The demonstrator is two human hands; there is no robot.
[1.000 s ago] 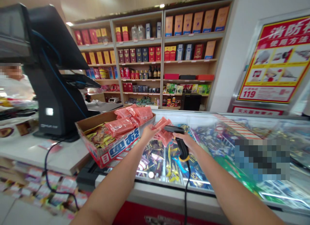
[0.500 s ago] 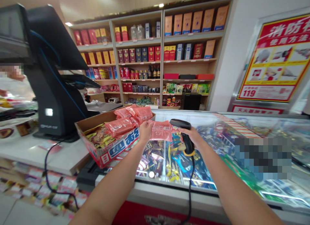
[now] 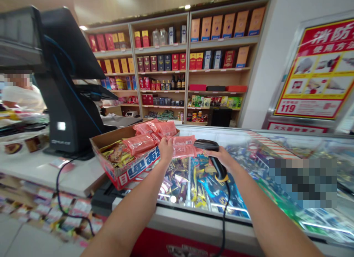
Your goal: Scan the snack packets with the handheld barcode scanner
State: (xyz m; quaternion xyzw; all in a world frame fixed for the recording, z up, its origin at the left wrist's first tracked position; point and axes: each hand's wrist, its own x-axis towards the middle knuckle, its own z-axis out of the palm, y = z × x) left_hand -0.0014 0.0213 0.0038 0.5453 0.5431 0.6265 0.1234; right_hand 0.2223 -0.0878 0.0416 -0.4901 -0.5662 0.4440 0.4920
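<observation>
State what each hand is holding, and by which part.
The left hand holds a pink packet by its left edge; the right hand holds a black barcode scanner by its handle.

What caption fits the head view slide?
Left hand holds a pink plastic snack packet before the black corded barcode scanner gripped by the right hand.

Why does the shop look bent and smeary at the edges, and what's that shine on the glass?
Head view: wide lens bows the shelves; blur smears the lower left; light glares off the freezer lid; packet and scanner look sharp.
</observation>
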